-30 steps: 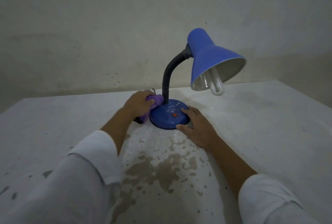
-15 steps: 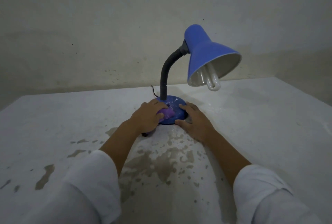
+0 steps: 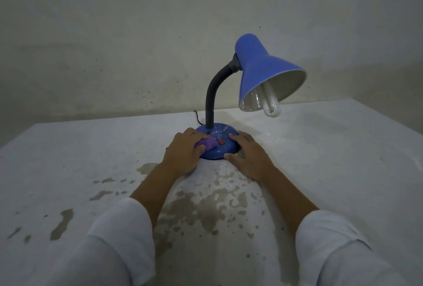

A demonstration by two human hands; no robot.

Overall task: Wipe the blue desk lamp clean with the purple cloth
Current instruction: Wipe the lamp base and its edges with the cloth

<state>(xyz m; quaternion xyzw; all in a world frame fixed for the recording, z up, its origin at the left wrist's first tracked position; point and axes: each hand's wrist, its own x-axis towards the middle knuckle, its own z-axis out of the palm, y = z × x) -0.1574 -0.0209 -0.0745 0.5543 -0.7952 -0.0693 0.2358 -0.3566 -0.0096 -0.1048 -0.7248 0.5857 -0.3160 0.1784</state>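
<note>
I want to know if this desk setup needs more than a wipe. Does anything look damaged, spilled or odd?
Yes. The table surface is blotchy, with dark patches in front of the blue desk lamp; worn coating or wetness, I cannot tell. Pale specks dot the lamp base. The lamp itself stands upright and looks intact.

You face a bare, dim room, its kind hard to tell: a stained, speckled wall (image 3: 114,45) rises behind a worn white table (image 3: 343,159) with flaking paint, and the only furnishing is a blue desk lamp (image 3: 258,72), suggesting a plain workspace.
</note>
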